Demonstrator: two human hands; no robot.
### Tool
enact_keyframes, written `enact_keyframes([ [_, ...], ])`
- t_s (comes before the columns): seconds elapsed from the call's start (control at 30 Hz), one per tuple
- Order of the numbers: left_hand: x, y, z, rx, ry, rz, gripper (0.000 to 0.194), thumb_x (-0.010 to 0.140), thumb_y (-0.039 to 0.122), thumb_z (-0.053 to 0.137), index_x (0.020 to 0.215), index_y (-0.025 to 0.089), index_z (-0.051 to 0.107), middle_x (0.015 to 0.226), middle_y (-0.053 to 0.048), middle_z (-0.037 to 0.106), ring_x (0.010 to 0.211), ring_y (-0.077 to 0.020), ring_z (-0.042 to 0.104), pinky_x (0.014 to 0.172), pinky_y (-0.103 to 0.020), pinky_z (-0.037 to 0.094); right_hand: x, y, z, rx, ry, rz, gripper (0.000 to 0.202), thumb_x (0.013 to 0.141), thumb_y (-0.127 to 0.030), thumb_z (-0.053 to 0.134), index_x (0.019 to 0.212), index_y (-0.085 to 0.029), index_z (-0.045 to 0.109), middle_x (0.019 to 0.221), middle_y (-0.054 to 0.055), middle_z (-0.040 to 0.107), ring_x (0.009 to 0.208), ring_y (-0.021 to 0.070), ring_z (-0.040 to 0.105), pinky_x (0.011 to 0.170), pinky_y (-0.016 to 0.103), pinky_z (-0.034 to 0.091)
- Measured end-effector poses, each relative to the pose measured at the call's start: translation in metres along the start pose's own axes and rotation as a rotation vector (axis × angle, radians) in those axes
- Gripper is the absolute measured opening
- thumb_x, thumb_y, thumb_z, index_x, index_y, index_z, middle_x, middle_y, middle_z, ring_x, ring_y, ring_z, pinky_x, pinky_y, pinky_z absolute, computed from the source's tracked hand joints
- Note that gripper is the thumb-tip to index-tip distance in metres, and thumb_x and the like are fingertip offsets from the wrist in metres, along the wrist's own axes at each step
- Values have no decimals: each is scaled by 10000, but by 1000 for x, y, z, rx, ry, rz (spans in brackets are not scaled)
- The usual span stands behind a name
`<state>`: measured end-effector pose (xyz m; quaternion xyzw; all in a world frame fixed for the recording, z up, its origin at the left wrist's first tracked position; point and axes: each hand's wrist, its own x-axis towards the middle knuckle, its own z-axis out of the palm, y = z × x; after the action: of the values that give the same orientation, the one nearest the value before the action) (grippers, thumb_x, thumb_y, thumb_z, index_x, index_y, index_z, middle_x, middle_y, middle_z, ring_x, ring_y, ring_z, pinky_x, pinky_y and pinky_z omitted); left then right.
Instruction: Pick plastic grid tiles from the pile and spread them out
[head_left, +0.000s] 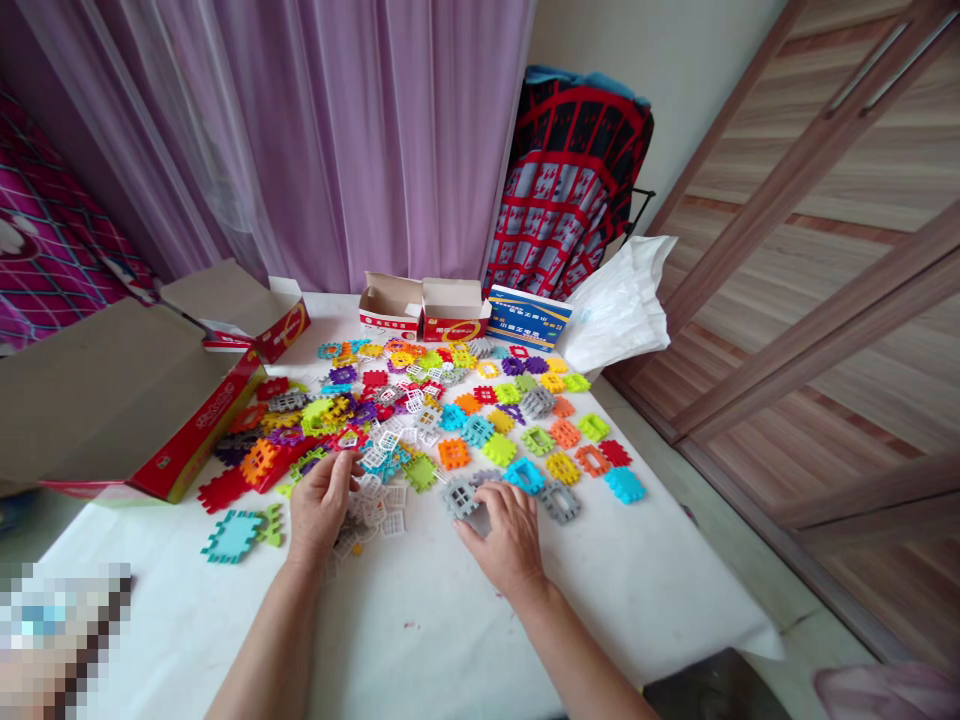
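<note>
Head view: on a white-covered surface (600,600), the right hand (508,530), thumb and fingers curved, grips a gray window-like block (459,497). The left hand (324,495), fingers bent, is beside white lattice pieces (379,507); whether it holds one is unclear. Colorful blocks (454,453) spread beyond.

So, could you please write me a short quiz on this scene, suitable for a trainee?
1. Multiple choice: what colour is the piece nearest the fingertips of the right hand? a) red b) grey c) orange
2. True or false: the blue box stands between a small red and white box and the white bag.
3. Short answer: which hand is closer to the largest open box?

Key: 1. b; 2. true; 3. the left hand.
</note>
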<state>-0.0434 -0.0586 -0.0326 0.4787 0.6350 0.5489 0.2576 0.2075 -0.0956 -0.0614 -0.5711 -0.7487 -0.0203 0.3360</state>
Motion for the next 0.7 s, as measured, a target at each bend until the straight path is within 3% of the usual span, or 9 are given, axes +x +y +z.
enact_keyframes([
  [0.17, 0, 0, 0, -10, 0, -13, 413, 840, 539, 521, 817, 178, 720, 655, -26, 676, 521, -121, 575, 447, -214, 456, -3, 1, -3, -13, -5, 0, 302, 745, -317, 760, 962, -235, 566, 1049, 39, 669, 1019, 228, 571, 898, 356, 357],
  [0.5, 0, 1, 0, -10, -2, -22, 414, 825, 550, 528, 813, 180, 713, 635, -25, 661, 525, -128, 573, 433, -216, 444, -1, 0, 1, -19, -4, 22, 236, 771, -270, 726, 932, -239, 556, 1017, 38, 666, 1000, 230, 568, 881, 361, 364],
  [0.7, 1, -1, 0, -9, -5, -27, 424, 818, 562, 531, 810, 179, 713, 637, -24, 660, 520, -125, 567, 429, -216, 443, -9, 0, -8, -7, -20, -10, 173, 799, -225, 668, 943, -233, 572, 1005, 45, 664, 971, 226, 567, 857, 354, 368],
])
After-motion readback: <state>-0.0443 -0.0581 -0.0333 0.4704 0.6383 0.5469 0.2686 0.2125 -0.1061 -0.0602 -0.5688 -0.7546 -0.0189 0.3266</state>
